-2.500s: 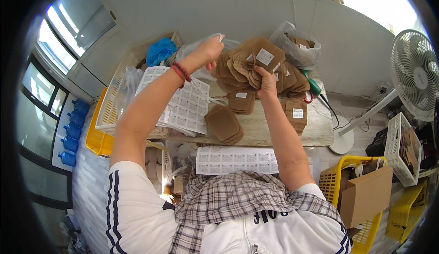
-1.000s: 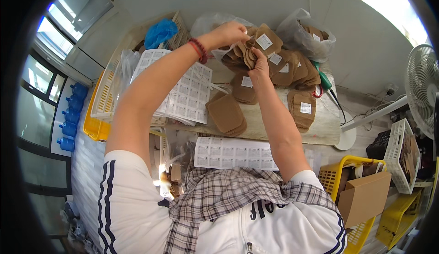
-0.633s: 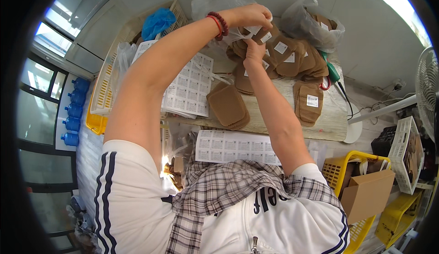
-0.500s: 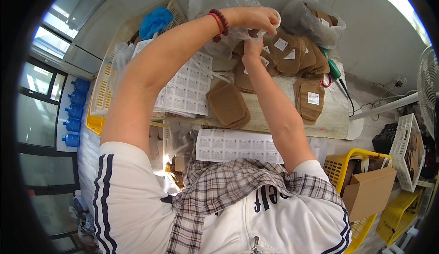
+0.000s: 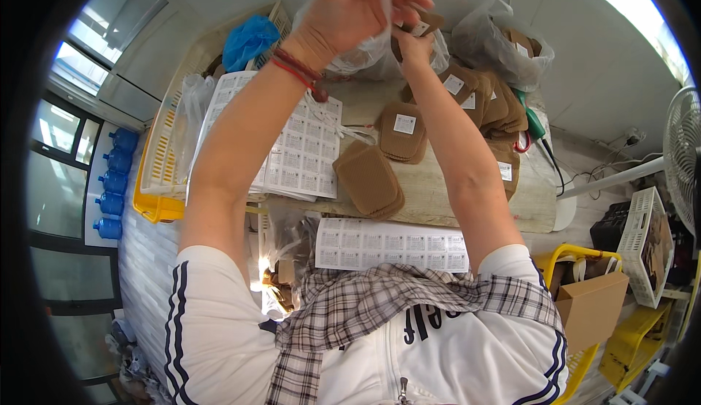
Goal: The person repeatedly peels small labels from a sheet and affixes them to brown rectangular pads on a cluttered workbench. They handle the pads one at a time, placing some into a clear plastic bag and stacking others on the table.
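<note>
My left hand (image 5: pixel 354 14) is raised at the far side of the table, fingers spread, against a clear plastic bag (image 5: pixel 361 58). Just right of it, my right hand (image 5: pixel 414 44) grips a brown pad (image 5: pixel 422 24) with a white label, at the bag's mouth. How far the pad sits inside the bag is hidden. Below my hands lie a labelled stack of brown rounded pads (image 5: pixel 403 146) and a plain brown stack (image 5: pixel 369 180). More labelled pads (image 5: pixel 493 106) fan out beyond my right forearm, which partly covers another stack (image 5: pixel 509 158).
Printed label sheets (image 5: pixel 299 153) lie at left, another sheet (image 5: pixel 391 244) near my lap. A filled plastic bag (image 5: pixel 500 55) stands at back right, near a green corded tool (image 5: pixel 537 123). At left is a cream basket (image 5: pixel 164 153); at right, a yellow basket (image 5: pixel 577 252) and a fan (image 5: pixel 683 149).
My left hand has gone from a closed grip on the plastic to spread fingers, moving up and left. My right hand has risen, and a labelled pad now shows in it.
</note>
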### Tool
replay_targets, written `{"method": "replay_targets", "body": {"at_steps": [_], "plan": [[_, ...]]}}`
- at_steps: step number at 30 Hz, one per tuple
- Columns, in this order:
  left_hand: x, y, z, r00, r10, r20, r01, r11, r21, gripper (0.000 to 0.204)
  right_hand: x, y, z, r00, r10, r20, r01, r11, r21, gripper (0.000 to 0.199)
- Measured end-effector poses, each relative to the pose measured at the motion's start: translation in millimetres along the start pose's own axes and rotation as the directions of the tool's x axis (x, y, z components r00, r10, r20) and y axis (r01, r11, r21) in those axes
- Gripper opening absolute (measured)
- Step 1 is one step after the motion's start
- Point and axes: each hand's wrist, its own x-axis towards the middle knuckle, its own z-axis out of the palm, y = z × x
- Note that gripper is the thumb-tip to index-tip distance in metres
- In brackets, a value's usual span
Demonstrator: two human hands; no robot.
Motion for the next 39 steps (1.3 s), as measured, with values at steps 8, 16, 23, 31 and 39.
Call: {"method": "replay_targets", "body": {"at_steps": [8, 16, 23, 31, 39], "plan": [[-47, 29, -70, 0.930, 0.079, -0.359, -0.120, 0.988, -0.094, 0.016, -36, -29, -22, 0.995, -0.081, 0.058, 0.095, 0.948, -0.302, 0.070], [-41, 23, -88, 0.936, -0.019, -0.352, 0.005, 0.999, -0.042, 0.018, -3, -5, -23, 0.939, -0.298, 0.172, 0.307, 0.503, -0.808, 0.046], [-97, 22, -149, 0.710, 0.088, -0.698, -0.150, 0.988, -0.027, 0.020, -144, -69, -122, 0.807, -0.552, 0.211, 0.554, 0.582, -0.595, 0.015], [-100, 9, -110, 0.456, 0.036, -0.889, 0.162, 0.979, 0.123, 0.037, -209, -20, -288, 0.936, -0.294, -0.196, -0.168, 0.116, -0.979, 0.072], [-136, -70, 15, 0.002, 0.307, -0.952, -0.086, 0.948, 0.306, 0.041, -198, -8, -297, 0.955, 0.055, -0.291, -0.294, 0.314, -0.903, 0.070]]}}
